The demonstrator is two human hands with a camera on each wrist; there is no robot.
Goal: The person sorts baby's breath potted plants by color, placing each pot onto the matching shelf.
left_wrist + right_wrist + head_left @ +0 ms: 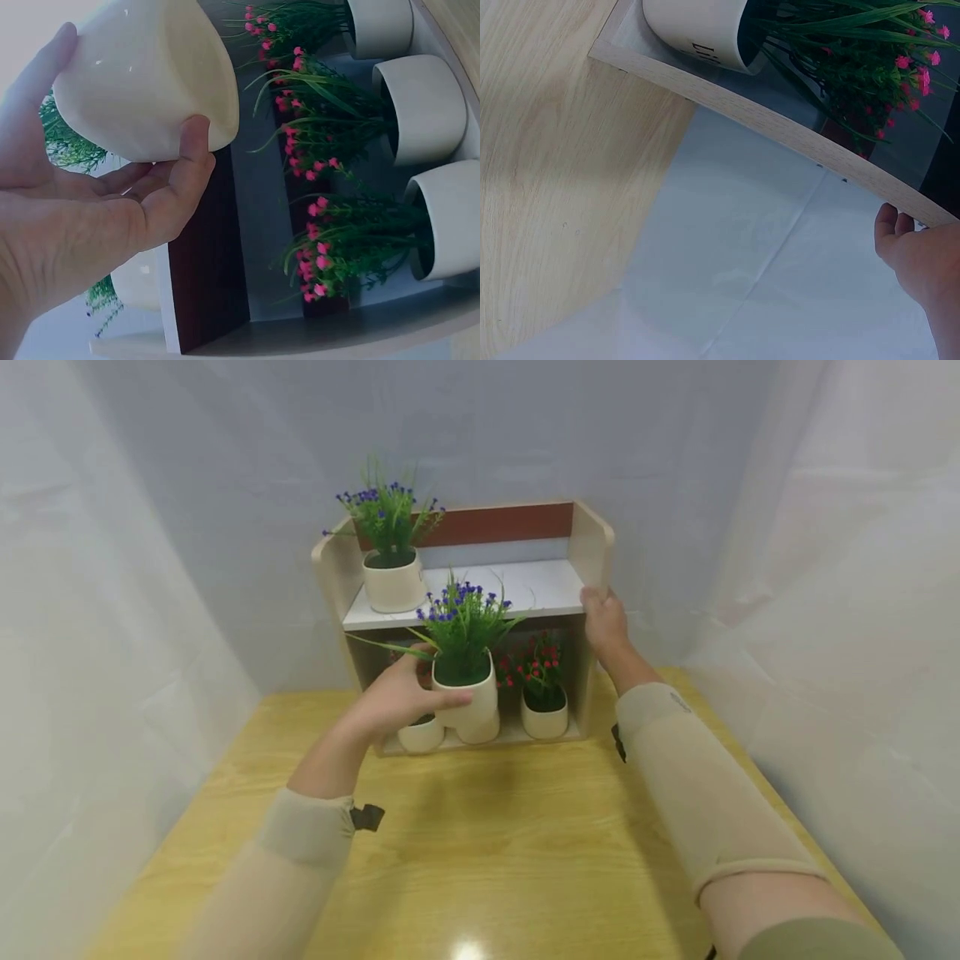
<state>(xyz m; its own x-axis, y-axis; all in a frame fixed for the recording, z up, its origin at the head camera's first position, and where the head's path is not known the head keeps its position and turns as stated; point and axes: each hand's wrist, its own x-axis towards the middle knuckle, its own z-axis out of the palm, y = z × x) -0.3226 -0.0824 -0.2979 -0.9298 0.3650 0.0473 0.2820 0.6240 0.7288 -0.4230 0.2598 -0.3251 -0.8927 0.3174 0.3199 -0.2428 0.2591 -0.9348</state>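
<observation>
My left hand [397, 695] holds a white pot of purple flowers [462, 643] upright in front of the shelf unit. Its thumb lies across the pot's near side, and the left wrist view shows fingers curled around the smooth white pot [142, 82] near its base. At the right side of the two-tier shelf [536, 587], my right hand [606, 622] grips the front edge of the side panel. In the right wrist view, curled fingertips of that hand [919, 244] press against the panel's outer face [780, 139]. Another purple-flowered pot [392, 583] stands on the upper tier's left end.
Three white pots with pinkish-red flowers line the lower tier: a left pot [422, 737], a middle one [424, 112] partly behind the held pot in the head view, and a right one [545, 720]. The shelf stands on a wooden table [480, 827] between whitish sheets [825, 610].
</observation>
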